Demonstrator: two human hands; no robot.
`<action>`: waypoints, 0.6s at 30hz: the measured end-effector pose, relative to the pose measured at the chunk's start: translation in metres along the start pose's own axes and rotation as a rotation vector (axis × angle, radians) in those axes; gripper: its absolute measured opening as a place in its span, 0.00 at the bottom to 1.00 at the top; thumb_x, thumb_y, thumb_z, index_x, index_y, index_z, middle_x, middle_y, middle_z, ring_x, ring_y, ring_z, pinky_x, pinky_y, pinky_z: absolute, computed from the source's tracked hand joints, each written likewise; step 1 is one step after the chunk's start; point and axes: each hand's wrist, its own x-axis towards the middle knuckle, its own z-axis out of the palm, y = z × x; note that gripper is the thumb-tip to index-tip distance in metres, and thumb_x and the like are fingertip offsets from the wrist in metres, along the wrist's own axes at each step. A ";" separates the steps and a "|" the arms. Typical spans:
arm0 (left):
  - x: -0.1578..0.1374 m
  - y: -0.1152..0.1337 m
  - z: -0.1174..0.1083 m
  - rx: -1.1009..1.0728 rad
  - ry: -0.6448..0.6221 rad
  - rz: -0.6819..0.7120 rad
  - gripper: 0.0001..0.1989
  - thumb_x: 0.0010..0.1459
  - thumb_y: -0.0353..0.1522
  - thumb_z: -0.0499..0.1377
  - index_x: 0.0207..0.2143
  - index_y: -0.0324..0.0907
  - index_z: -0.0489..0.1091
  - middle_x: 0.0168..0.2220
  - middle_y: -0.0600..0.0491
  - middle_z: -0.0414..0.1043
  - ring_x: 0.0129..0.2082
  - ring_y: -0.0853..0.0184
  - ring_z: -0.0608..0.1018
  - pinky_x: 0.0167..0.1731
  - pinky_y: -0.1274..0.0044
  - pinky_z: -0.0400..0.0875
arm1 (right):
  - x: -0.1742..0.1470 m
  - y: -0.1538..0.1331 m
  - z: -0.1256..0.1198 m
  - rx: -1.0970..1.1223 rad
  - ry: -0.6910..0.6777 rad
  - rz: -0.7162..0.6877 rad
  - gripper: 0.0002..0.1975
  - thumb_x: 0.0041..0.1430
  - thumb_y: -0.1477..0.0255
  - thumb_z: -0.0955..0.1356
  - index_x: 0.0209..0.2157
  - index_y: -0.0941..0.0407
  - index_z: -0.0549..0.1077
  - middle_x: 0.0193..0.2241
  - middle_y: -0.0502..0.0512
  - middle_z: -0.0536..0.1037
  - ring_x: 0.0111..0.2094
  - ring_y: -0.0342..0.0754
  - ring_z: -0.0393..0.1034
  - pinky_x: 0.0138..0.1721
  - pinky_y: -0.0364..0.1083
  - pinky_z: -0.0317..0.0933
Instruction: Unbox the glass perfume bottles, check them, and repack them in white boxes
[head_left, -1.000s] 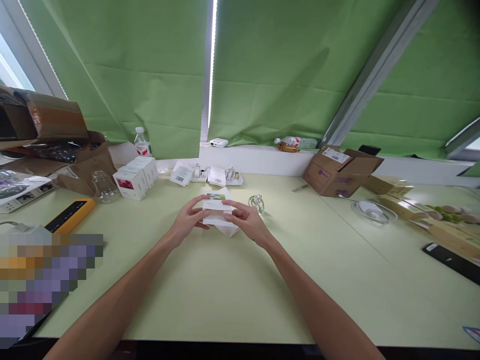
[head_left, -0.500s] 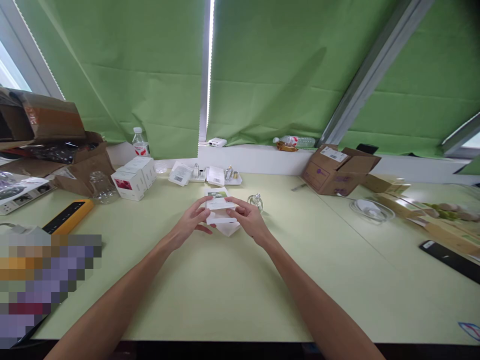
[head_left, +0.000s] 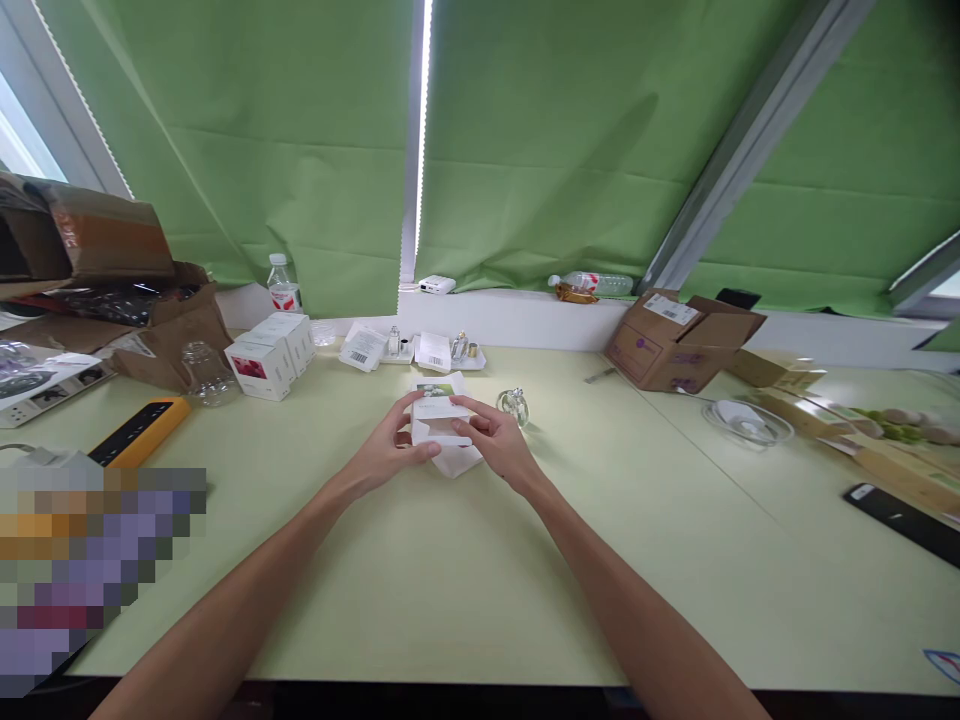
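Between both hands is a small white cardboard box (head_left: 439,408) with a picture on its top and an open end facing me. My left hand (head_left: 390,448) grips its left side, index finger on the top and thumb stretched below the open end. From the right, my right hand (head_left: 501,442) holds the box, with its fingers on the top edge and its thumb at the opening. A white flap (head_left: 459,465) sticks out underneath, towards me. Just beyond my right hand stands a round clear glass bottle (head_left: 514,404), like a perfume bottle.
White cartons (head_left: 259,372) stand at the back left beside a clear plastic jar (head_left: 206,375). Small bottles and opened white packs (head_left: 433,350) lie along the back. A cardboard box (head_left: 664,345) and coiled cable (head_left: 746,420) are on the right, an orange power strip (head_left: 146,432) on the left.
My left thumb has moved off the front edge of the box, down and to the right. My right hand keeps its hold, and the box stays nearly in place.
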 end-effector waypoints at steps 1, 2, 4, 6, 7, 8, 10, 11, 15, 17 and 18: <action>0.000 0.000 0.000 -0.002 0.006 0.003 0.41 0.50 0.40 0.65 0.63 0.53 0.50 0.54 0.46 0.66 0.43 0.60 0.75 0.40 0.68 0.73 | 0.000 -0.001 0.001 0.012 -0.008 -0.001 0.26 0.55 0.60 0.69 0.55 0.51 0.69 0.31 0.51 0.78 0.35 0.48 0.71 0.40 0.51 0.68; 0.000 0.000 0.000 -0.004 0.015 0.004 0.40 0.50 0.41 0.64 0.62 0.53 0.50 0.53 0.46 0.66 0.43 0.60 0.75 0.40 0.68 0.73 | -0.001 -0.002 0.001 0.024 -0.018 0.000 0.26 0.55 0.60 0.69 0.56 0.51 0.68 0.32 0.52 0.78 0.36 0.48 0.71 0.41 0.51 0.68; 0.001 0.000 -0.001 0.000 0.033 0.003 0.37 0.52 0.42 0.63 0.62 0.53 0.51 0.52 0.46 0.67 0.42 0.60 0.76 0.40 0.68 0.73 | -0.002 -0.003 0.001 0.026 -0.035 0.013 0.27 0.57 0.59 0.67 0.57 0.50 0.66 0.33 0.52 0.78 0.35 0.48 0.72 0.42 0.52 0.68; 0.002 0.000 -0.002 0.014 0.050 -0.002 0.36 0.53 0.43 0.62 0.61 0.52 0.52 0.51 0.46 0.68 0.41 0.61 0.77 0.40 0.68 0.73 | -0.003 -0.004 0.002 0.003 -0.056 0.030 0.27 0.58 0.58 0.66 0.59 0.49 0.64 0.33 0.51 0.78 0.33 0.47 0.73 0.43 0.53 0.67; 0.003 -0.001 -0.003 0.021 0.056 -0.004 0.35 0.53 0.44 0.61 0.61 0.53 0.52 0.50 0.47 0.69 0.40 0.62 0.77 0.40 0.68 0.73 | -0.003 -0.005 0.002 -0.010 -0.068 0.036 0.28 0.59 0.58 0.66 0.59 0.49 0.63 0.33 0.51 0.77 0.33 0.47 0.73 0.43 0.53 0.67; 0.003 -0.001 -0.004 0.027 0.061 -0.005 0.35 0.53 0.44 0.61 0.61 0.53 0.52 0.49 0.47 0.69 0.39 0.62 0.77 0.40 0.68 0.74 | -0.004 -0.005 0.002 -0.019 -0.080 0.038 0.28 0.59 0.57 0.65 0.60 0.49 0.63 0.32 0.51 0.77 0.32 0.47 0.74 0.44 0.53 0.67; 0.004 -0.002 -0.006 0.035 0.068 -0.006 0.34 0.54 0.45 0.60 0.61 0.52 0.52 0.49 0.47 0.69 0.38 0.63 0.77 0.40 0.67 0.74 | -0.004 -0.006 0.002 -0.020 -0.092 0.032 0.28 0.60 0.56 0.64 0.60 0.50 0.63 0.31 0.51 0.77 0.33 0.47 0.74 0.44 0.53 0.67; 0.004 -0.002 -0.006 0.037 0.071 -0.006 0.33 0.55 0.45 0.59 0.61 0.52 0.53 0.48 0.47 0.69 0.38 0.63 0.77 0.40 0.67 0.74 | -0.004 -0.006 0.002 -0.011 -0.091 0.027 0.28 0.61 0.55 0.63 0.59 0.50 0.63 0.31 0.51 0.76 0.33 0.47 0.74 0.43 0.52 0.67; 0.004 -0.003 -0.007 0.037 0.076 -0.009 0.32 0.55 0.46 0.58 0.60 0.52 0.53 0.47 0.47 0.70 0.36 0.64 0.78 0.40 0.67 0.74 | -0.004 -0.007 0.002 0.014 -0.092 0.013 0.28 0.61 0.53 0.61 0.59 0.51 0.64 0.34 0.53 0.76 0.33 0.47 0.74 0.43 0.51 0.67; 0.004 -0.003 -0.007 0.044 0.080 -0.010 0.32 0.55 0.46 0.58 0.60 0.52 0.55 0.47 0.47 0.70 0.35 0.65 0.78 0.39 0.67 0.74 | -0.005 -0.008 0.002 -0.016 -0.101 0.018 0.29 0.59 0.54 0.64 0.59 0.50 0.63 0.34 0.52 0.77 0.34 0.47 0.74 0.43 0.52 0.66; 0.004 -0.003 -0.006 0.050 0.083 -0.010 0.31 0.55 0.46 0.58 0.59 0.52 0.55 0.47 0.48 0.70 0.35 0.65 0.78 0.39 0.67 0.74 | -0.005 -0.007 0.002 -0.030 -0.103 0.022 0.30 0.57 0.54 0.66 0.59 0.50 0.63 0.34 0.52 0.78 0.34 0.48 0.74 0.44 0.52 0.66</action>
